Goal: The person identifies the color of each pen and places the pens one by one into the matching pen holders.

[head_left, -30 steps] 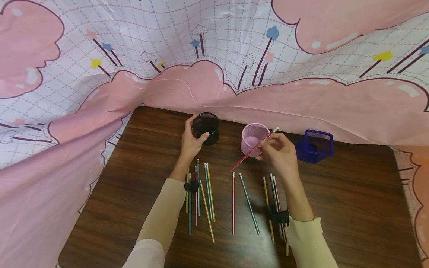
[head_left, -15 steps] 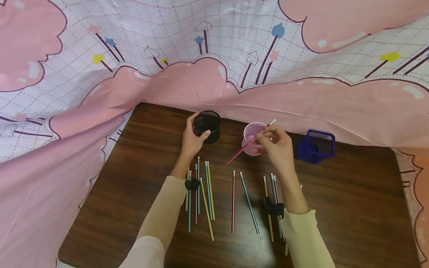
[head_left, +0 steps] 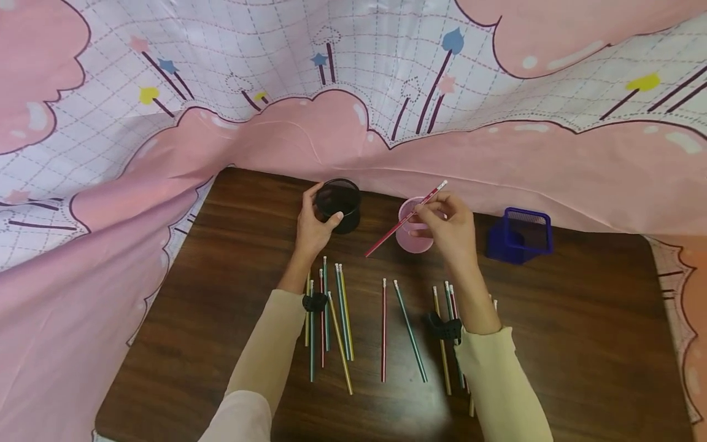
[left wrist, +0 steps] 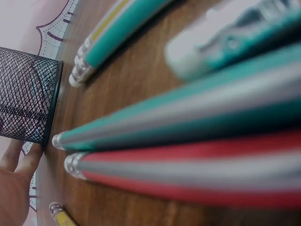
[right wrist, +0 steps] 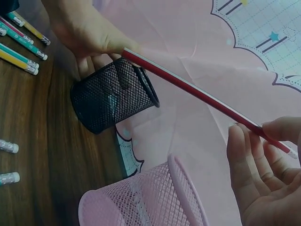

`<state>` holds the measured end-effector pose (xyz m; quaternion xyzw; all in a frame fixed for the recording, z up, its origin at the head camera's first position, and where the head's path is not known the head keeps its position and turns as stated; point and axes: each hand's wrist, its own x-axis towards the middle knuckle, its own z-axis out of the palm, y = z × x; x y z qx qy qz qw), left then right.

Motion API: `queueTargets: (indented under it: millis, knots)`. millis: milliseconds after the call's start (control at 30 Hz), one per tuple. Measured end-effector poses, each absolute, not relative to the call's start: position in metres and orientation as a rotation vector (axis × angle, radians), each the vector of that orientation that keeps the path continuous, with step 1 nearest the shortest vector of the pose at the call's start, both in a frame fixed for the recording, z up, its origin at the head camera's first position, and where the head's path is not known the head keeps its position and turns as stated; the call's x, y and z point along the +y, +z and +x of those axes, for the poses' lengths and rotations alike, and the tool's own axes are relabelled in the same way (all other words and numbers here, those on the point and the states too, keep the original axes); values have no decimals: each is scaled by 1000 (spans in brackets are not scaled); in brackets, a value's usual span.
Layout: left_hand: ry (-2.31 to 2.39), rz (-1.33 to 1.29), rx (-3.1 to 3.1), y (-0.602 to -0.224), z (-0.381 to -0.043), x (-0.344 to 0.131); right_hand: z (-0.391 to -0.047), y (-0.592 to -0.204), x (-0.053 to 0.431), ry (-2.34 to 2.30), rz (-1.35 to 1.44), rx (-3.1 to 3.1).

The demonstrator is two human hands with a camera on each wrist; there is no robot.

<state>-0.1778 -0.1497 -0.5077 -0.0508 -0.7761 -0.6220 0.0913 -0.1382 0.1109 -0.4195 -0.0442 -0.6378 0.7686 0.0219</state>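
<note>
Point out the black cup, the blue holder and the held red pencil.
Black cup (right wrist: 112, 96), right wrist view: its side wall.
Blue holder (head_left: 503, 245), head view: its side wall.
Held red pencil (right wrist: 197, 93), right wrist view: middle of its shaft.

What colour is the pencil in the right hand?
The pencil is red with a pale stripe; best view: right wrist.

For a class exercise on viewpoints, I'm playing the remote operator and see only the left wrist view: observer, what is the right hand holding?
Observer: The right hand pinches a red pencil.

Operator: What is near that pencil?

Observer: A pink mesh cup; in the head view, the pencil crosses in front of its rim.

Operator: Any other holder outside my view?

Observer: Yes, a blue mesh holder, to the right of the right hand in the head view.
</note>
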Motion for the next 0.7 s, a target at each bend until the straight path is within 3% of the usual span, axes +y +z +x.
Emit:
queueTargets:
  millis: [467, 700]
  knots:
    - [-1883, -179, -2286, -512, -181, -152, -152, -415, 102, 2386, -119, -1915]
    - [-1804, -101, -2370, -539, -192, -156, -159, -414, 97, 2404, -138, -1884]
